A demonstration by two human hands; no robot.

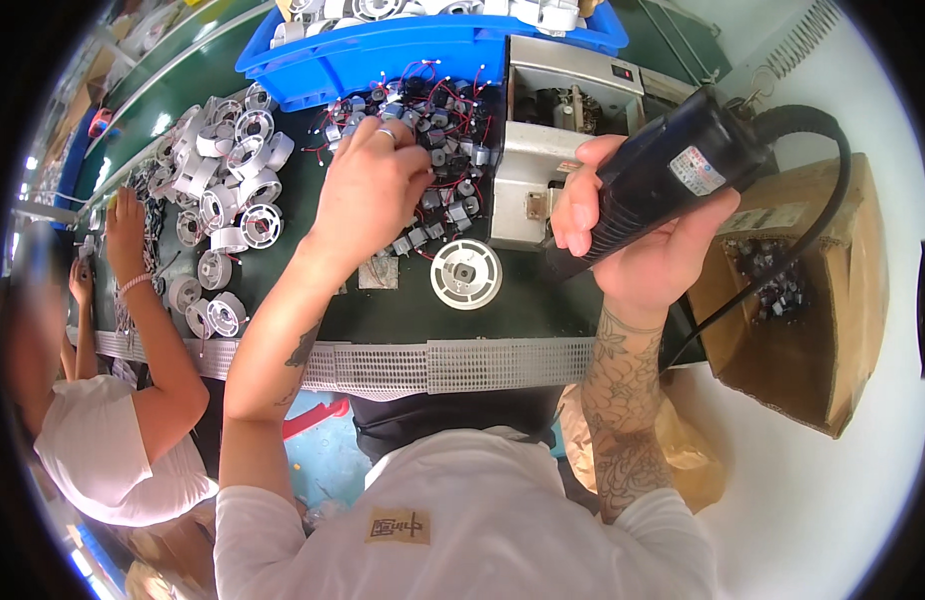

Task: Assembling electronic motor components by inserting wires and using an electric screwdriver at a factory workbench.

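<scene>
My left hand (373, 185) reaches into a pile of small motors (443, 130) with red and black wires. Its fingers are curled together over the pile, and whatever lies between the fingertips is hidden behind the hand. In my right hand (653, 235) is a black electric screwdriver (673, 165), gripped around its body and tilted with its lower end toward the bench middle. A thick black cord loops from its top, near a coil spring (803, 45). Between my hands a round white plastic housing (467, 274) with a slotted face lies flat on the bench, touched by neither hand.
Many white ring housings (233, 170) are heaped at the left. A blue bin (373, 60) of white parts stands behind, beside a metal machine (528, 130). An open cardboard box (793, 340) with small parts is at the right. A co-worker (123, 430) works at the far left.
</scene>
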